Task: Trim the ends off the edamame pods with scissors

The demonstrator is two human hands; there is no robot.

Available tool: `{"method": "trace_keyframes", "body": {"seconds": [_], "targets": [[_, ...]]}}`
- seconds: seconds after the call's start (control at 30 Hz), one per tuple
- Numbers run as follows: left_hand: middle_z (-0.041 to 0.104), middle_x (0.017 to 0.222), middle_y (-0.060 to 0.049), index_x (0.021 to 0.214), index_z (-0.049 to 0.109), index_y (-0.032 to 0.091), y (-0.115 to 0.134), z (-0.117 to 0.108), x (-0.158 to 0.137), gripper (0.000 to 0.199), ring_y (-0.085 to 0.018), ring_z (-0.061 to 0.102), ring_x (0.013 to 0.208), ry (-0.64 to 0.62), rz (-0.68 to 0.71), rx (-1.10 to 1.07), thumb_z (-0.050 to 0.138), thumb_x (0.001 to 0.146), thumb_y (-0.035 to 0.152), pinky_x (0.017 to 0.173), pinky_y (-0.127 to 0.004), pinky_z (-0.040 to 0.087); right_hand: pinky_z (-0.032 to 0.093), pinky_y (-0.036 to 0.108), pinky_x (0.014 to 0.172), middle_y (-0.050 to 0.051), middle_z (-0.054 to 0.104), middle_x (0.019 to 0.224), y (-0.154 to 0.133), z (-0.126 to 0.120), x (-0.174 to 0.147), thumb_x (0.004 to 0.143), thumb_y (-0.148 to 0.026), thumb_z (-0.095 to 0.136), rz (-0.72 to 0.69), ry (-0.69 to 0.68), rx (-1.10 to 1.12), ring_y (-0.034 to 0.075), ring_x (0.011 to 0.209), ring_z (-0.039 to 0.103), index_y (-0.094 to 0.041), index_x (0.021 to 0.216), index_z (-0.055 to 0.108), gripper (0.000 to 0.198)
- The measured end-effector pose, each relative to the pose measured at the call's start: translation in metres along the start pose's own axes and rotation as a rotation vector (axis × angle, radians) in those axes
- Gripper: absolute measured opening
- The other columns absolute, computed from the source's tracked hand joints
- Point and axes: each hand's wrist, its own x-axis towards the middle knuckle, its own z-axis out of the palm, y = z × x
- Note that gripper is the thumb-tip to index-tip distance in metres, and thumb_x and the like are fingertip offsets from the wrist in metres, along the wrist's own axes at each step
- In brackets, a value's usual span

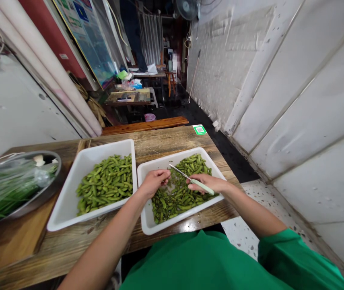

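Note:
My right hand [203,183] is closed on a tool with a slim pointed metal blade and a pale green handle [204,187]. From this angle I cannot tell whether it is a knife or scissors. The blade points up and left, towards my left hand [155,181], whose thumb and fingers are pinched together; anything between them is hidden. Both hands are over the right white tray [147,228], among wet dark green soybean pods [174,201]. Left of it, a second white tray [91,155] contains a heap of lighter green soybean pods [107,181].
A steel bowl [48,192] with bagged green stalks [9,197] stands on a wooden board [15,241] at the left. The wooden table [159,139] has a green code card [200,129] at its far corner. Beyond is a bench [147,125]; a white wall runs along the right.

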Motion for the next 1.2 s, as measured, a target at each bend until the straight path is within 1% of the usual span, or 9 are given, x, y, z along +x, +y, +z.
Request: {"method": "trace_keyframes", "body": {"seconds": [0.23,0.43,0.57,0.67,0.83,0.97,1.03,1.1,1.2], "targets": [[0.054,0.056,0.0,0.066,0.062,0.01,-0.001,0.002,-0.001,0.03,-0.005,0.042,0.047,-0.073,0.021,0.052,0.067,0.061,0.039,0.047,-0.018,0.032,0.025,0.015,0.035,-0.006,0.038,0.049,-0.007,0.002,-0.003,0.07,-0.054,0.056,-0.005,-0.003,-0.072,0.004,0.039,0.033,-0.014,0.076,0.053,0.04],[0.057,0.065,-0.003,0.071,0.062,0.01,0.003,0.002,-0.005,0.029,-0.006,0.049,0.053,-0.161,-0.111,-0.05,0.068,0.062,0.037,0.051,-0.019,0.037,0.03,0.016,0.034,-0.006,0.041,0.051,-0.01,0.005,-0.004,0.071,-0.054,0.054,0.012,-0.038,0.023,0.004,0.037,0.037,-0.015,0.067,0.045,0.039],[0.058,0.066,-0.003,0.071,0.061,0.01,0.005,0.002,-0.006,0.029,-0.006,0.049,0.053,-0.185,-0.123,-0.068,0.068,0.062,0.037,0.052,-0.019,0.037,0.03,0.015,0.033,-0.006,0.041,0.049,-0.012,0.006,-0.004,0.07,-0.053,0.056,0.031,-0.038,0.027,0.004,0.036,0.038,-0.016,0.064,0.043,0.04],[0.059,0.066,-0.003,0.07,0.062,0.01,0.003,0.001,-0.005,0.03,-0.007,0.05,0.055,-0.169,-0.139,-0.048,0.069,0.061,0.037,0.053,-0.02,0.038,0.027,0.015,0.03,-0.007,0.038,0.045,-0.011,0.007,-0.002,0.068,-0.053,0.058,0.055,-0.036,0.044,0.004,0.034,0.036,-0.016,0.062,0.042,0.041],[0.059,0.065,-0.001,0.075,0.064,0.011,-0.003,-0.002,0.0,0.029,-0.005,0.048,0.055,-0.05,-0.104,0.045,0.072,0.057,0.032,0.05,-0.017,0.036,0.024,0.016,0.027,-0.007,0.037,0.04,-0.005,0.007,0.0,0.065,-0.053,0.06,0.094,0.033,-0.012,0.004,0.03,0.033,-0.015,0.061,0.045,0.041],[0.057,0.057,0.001,0.074,0.059,0.011,-0.001,-0.003,0.002,0.023,-0.003,0.044,0.045,-0.039,-0.124,-0.068,0.07,0.061,0.027,0.042,-0.015,0.031,0.029,0.016,0.029,-0.006,0.042,0.047,0.0,0.003,0.001,0.067,-0.053,0.059,0.075,0.084,0.042,0.004,0.033,0.037,-0.015,0.07,0.048,0.04],[0.06,0.061,-0.002,0.072,0.054,0.012,0.003,-0.001,0.001,0.019,-0.006,0.052,0.049,-0.057,-0.144,-0.175,0.067,0.064,0.022,0.046,-0.015,0.038,0.031,0.016,0.032,-0.006,0.043,0.05,0.002,0.002,0.002,0.069,-0.054,0.056,0.065,0.049,0.085,0.004,0.035,0.039,-0.015,0.075,0.047,0.04],[0.064,0.07,-0.006,0.072,0.05,0.013,0.007,0.001,-0.001,0.016,-0.01,0.06,0.061,-0.051,-0.139,-0.249,0.065,0.066,0.014,0.057,-0.019,0.046,0.034,0.016,0.035,-0.007,0.042,0.052,0.003,0.0,0.001,0.071,-0.054,0.055,0.048,-0.004,0.114,0.005,0.038,0.04,-0.016,0.078,0.046,0.039],[0.066,0.075,-0.008,0.078,0.049,0.013,0.01,0.003,-0.004,0.016,-0.012,0.063,0.068,-0.024,-0.117,-0.291,0.06,0.068,0.007,0.067,-0.024,0.049,0.034,0.016,0.037,-0.006,0.041,0.053,0.003,0.0,0.0,0.073,-0.055,0.052,0.026,-0.025,0.114,0.004,0.04,0.039,-0.017,0.077,0.044,0.039]]}}
